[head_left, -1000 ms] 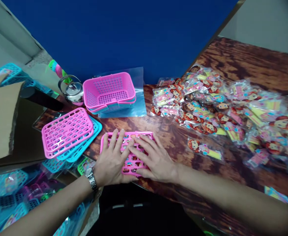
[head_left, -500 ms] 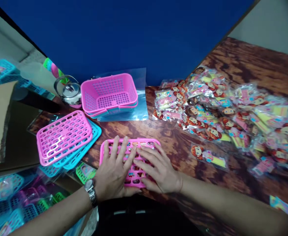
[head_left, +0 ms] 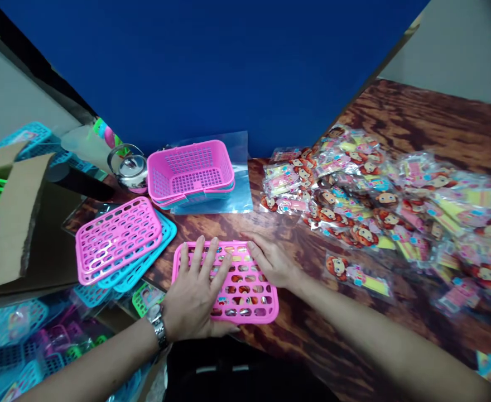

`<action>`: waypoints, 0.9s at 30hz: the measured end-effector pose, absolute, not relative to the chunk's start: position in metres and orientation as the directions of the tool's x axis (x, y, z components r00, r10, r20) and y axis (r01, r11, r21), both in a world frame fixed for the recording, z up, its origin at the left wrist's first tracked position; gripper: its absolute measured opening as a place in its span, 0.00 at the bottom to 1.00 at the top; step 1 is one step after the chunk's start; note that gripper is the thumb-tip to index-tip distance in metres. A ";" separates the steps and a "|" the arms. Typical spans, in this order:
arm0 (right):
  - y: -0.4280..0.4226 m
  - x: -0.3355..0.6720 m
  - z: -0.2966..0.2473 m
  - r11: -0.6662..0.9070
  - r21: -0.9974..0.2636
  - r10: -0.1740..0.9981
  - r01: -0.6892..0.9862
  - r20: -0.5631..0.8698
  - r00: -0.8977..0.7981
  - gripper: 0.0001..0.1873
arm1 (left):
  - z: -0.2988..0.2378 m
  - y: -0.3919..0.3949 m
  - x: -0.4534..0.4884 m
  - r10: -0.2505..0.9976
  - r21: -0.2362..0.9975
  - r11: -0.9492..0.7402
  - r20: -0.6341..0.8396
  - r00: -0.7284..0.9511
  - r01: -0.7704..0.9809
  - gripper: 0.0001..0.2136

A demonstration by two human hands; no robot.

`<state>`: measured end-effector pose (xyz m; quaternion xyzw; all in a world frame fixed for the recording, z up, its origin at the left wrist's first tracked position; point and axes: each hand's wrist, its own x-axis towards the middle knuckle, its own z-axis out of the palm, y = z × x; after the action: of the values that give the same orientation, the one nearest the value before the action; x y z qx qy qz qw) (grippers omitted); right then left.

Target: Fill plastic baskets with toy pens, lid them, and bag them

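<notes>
A pink perforated lid (head_left: 245,290) lies flat on the wooden table near its front edge, over a basket with colourful packets showing through the holes. My left hand (head_left: 195,293), with a watch on the wrist, rests flat on the lid's left half, fingers spread. My right hand (head_left: 273,259) lies at the lid's far right corner, fingers stretched out along its edge.
A stack of pink and blue lids (head_left: 120,240) lies to the left. Nested pink baskets (head_left: 191,170) stand on a plastic sheet at the back. A heap of cartoon-doll packets (head_left: 396,201) covers the right. A cardboard box (head_left: 6,223) and bagged baskets (head_left: 32,346) sit left.
My right hand has slid from the middle of the lid to its far right corner, uncovering the lid's right half. My left hand stays flat on the left half.
</notes>
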<state>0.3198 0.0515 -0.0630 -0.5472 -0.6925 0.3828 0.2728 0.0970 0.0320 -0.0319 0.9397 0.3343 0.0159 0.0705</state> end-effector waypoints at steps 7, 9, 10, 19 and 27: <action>0.013 0.340 -0.049 0.033 -0.773 0.957 0.633 -0.159 -0.244 0.21 | -0.031 0.045 0.096 0.382 0.289 -0.885 -0.001 0.924 0.366 0.48; 0.023 0.341 -0.040 0.145 -0.721 0.939 0.678 -0.116 -0.324 0.20 | -0.032 0.047 0.095 0.342 0.325 -0.890 0.014 0.939 0.319 0.48; 0.033 0.335 -0.034 0.221 -0.701 0.931 0.678 -0.055 -0.360 0.20 | -0.032 0.047 0.095 0.345 0.334 -0.887 0.023 0.938 0.318 0.48; 0.142 0.205 -0.025 0.503 -0.592 0.597 0.629 -0.287 -0.749 0.28 | -0.029 0.042 0.095 0.391 0.339 -0.879 0.116 0.913 0.334 0.47; 0.141 0.195 -0.033 0.537 -0.466 0.582 0.703 -0.398 -0.709 0.27 | -0.030 0.052 0.094 0.388 0.364 -0.867 0.065 0.919 0.340 0.48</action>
<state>0.1953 0.1415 -0.0334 -0.3688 -0.8713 0.3087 -0.0977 0.0937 0.0517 -0.0297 0.9638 0.1890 0.0682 0.1752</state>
